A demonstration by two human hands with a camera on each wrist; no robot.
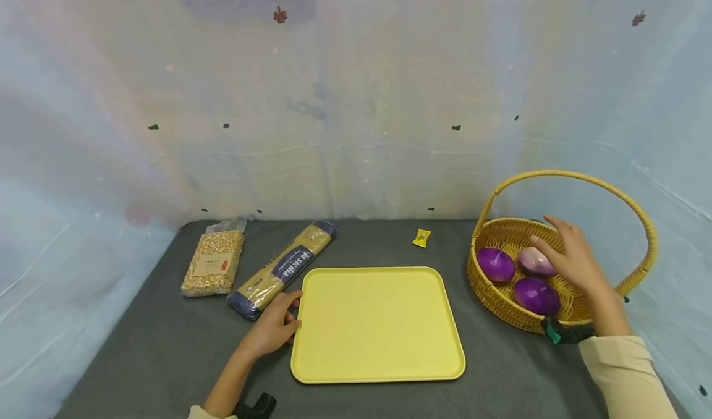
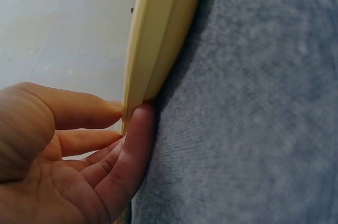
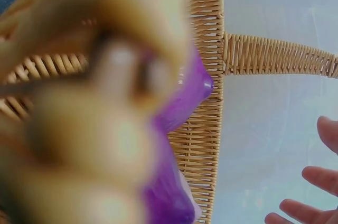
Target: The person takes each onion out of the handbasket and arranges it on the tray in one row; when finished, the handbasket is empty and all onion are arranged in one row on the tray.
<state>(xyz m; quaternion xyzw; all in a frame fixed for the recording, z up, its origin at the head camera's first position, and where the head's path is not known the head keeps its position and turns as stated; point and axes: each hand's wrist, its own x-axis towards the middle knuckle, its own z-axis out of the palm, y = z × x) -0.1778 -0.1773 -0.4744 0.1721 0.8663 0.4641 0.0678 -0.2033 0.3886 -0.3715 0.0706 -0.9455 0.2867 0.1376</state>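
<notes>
My left hand (image 1: 272,328) grips the left rim of a yellow tray (image 1: 378,326) lying on the dark table. In the left wrist view its fingertips (image 2: 138,129) are on both sides of the tray's edge (image 2: 158,39). Over the wicker basket (image 1: 478,283) at the right hovers my right hand (image 1: 573,255), fingers spread and holding nothing. Inside the basket lie a purple onion (image 1: 495,264), a darker one (image 1: 536,296) and a paler onion (image 1: 535,262), the last nearest to that hand and partly hidden by it.
A pack of spaghetti (image 1: 283,269) lies slanted left of the tray, beside a bag of yellow kernels (image 1: 214,262). Toward the table's back edge is a small yellow wrapped candy (image 1: 421,238). The basket's tall handle (image 1: 567,173) arches above it. A pale curtain (image 1: 356,97) hangs behind.
</notes>
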